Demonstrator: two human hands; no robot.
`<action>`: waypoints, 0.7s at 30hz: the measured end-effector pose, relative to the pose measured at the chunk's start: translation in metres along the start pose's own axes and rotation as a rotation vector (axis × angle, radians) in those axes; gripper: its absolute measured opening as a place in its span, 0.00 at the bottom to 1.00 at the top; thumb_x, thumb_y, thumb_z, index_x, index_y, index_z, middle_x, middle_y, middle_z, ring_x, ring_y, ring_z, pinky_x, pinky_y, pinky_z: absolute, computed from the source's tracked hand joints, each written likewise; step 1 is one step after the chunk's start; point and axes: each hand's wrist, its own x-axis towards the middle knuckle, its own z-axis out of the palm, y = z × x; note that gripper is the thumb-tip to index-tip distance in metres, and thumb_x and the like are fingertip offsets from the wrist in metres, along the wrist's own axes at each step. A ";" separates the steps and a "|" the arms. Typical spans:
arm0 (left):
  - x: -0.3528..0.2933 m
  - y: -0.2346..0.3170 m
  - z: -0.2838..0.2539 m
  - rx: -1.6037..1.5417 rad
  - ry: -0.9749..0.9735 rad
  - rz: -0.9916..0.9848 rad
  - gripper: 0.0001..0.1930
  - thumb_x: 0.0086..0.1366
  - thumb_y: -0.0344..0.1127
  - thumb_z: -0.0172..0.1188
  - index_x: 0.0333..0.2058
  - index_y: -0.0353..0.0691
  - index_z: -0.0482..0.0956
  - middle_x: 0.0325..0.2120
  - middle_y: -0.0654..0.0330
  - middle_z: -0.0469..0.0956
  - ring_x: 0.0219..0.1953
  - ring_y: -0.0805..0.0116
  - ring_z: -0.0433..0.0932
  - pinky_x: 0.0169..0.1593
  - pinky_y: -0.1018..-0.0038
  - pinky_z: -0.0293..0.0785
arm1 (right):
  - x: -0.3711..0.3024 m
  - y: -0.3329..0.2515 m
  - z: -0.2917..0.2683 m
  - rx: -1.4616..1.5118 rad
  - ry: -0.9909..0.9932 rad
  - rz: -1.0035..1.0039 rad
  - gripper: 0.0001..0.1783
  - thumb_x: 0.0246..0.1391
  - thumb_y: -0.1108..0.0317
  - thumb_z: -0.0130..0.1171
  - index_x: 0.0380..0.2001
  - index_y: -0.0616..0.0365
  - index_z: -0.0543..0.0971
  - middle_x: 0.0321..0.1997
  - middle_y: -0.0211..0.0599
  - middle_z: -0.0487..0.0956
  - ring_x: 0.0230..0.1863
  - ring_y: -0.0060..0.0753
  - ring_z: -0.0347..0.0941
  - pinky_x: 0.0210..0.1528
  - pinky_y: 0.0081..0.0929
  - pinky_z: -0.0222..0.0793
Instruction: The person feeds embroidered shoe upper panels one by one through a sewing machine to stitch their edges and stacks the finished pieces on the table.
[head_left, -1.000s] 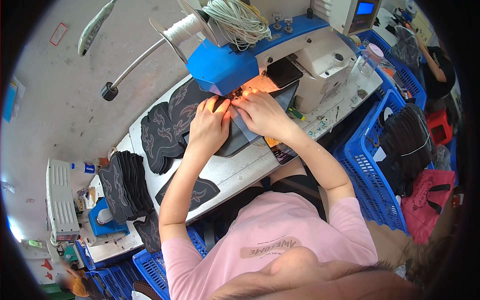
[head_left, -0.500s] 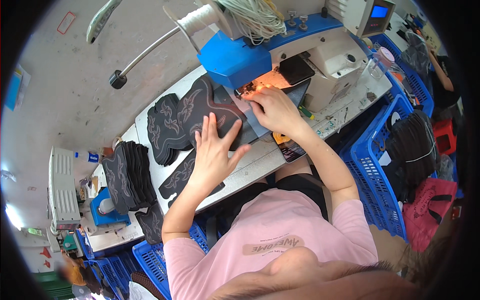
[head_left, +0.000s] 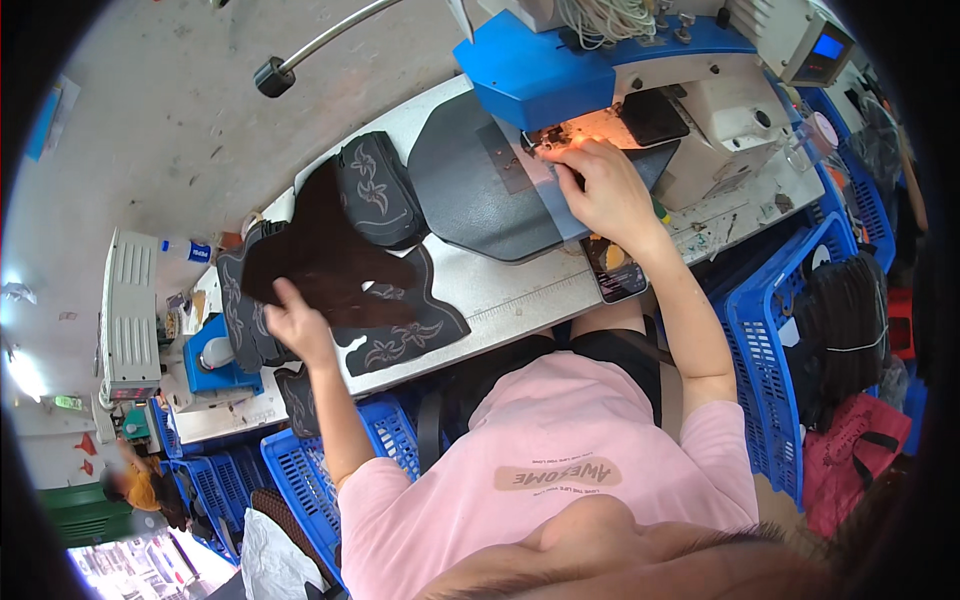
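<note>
My left hand point(head_left: 300, 325) grips the lower edge of a dark boot-shaped leather piece point(head_left: 330, 250), its plain brown underside showing and blurred by motion. It hangs over the table's left part, above a stack of black embroidered leather pieces point(head_left: 380, 190) and a flat embroidered piece point(head_left: 420, 325). Under the sewing machine's blue head point(head_left: 540, 75), my right hand point(head_left: 612, 195) is closed, thumb and forefinger pinched by the lit needle area; what they hold, if anything, is too small to make out. A dark plate point(head_left: 480, 190) lies bare to that hand's left.
Another pile of embroidered pieces point(head_left: 235, 320) stands at the table's left end. One phone point(head_left: 615, 270) lies at the front edge, near my right forearm. Blue crates point(head_left: 765, 350) flank me on the right, with a bundle of dark pieces point(head_left: 850, 310). A control box point(head_left: 815, 45) stands far right.
My left hand has lifted the embroidered leather piece off the machine plate and swung it left, underside showing. The right hand stays by the needle, fingers pinched. The view has shifted.
</note>
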 end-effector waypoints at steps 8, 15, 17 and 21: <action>-0.068 -0.033 0.008 0.551 -0.327 0.844 0.37 0.51 0.13 0.47 0.64 0.38 0.62 0.64 0.48 0.63 0.67 0.48 0.60 0.66 0.51 0.56 | -0.001 -0.003 0.001 -0.004 -0.006 0.026 0.12 0.53 0.71 0.53 0.38 0.58 0.83 0.34 0.44 0.78 0.41 0.47 0.74 0.48 0.39 0.69; -0.126 -0.107 0.053 0.637 -0.678 0.625 0.30 0.59 0.36 0.57 0.62 0.40 0.66 0.66 0.48 0.57 0.68 0.46 0.54 0.65 0.47 0.54 | 0.000 -0.004 0.001 -0.005 -0.050 0.065 0.12 0.54 0.70 0.53 0.38 0.59 0.82 0.33 0.44 0.78 0.40 0.46 0.74 0.48 0.39 0.69; -0.119 -0.092 0.049 0.580 -0.711 0.601 0.29 0.59 0.40 0.59 0.60 0.40 0.69 0.64 0.47 0.60 0.67 0.46 0.57 0.64 0.47 0.55 | -0.002 0.001 0.003 -0.020 -0.024 0.039 0.12 0.54 0.71 0.54 0.39 0.57 0.82 0.32 0.42 0.77 0.39 0.45 0.73 0.46 0.38 0.69; -0.075 -0.071 0.074 0.309 -0.439 0.694 0.17 0.57 0.37 0.64 0.45 0.38 0.78 0.52 0.51 0.74 0.56 0.48 0.71 0.58 0.60 0.67 | -0.003 0.001 0.005 -0.039 -0.007 0.030 0.11 0.54 0.72 0.55 0.40 0.55 0.82 0.31 0.41 0.76 0.39 0.44 0.73 0.46 0.36 0.69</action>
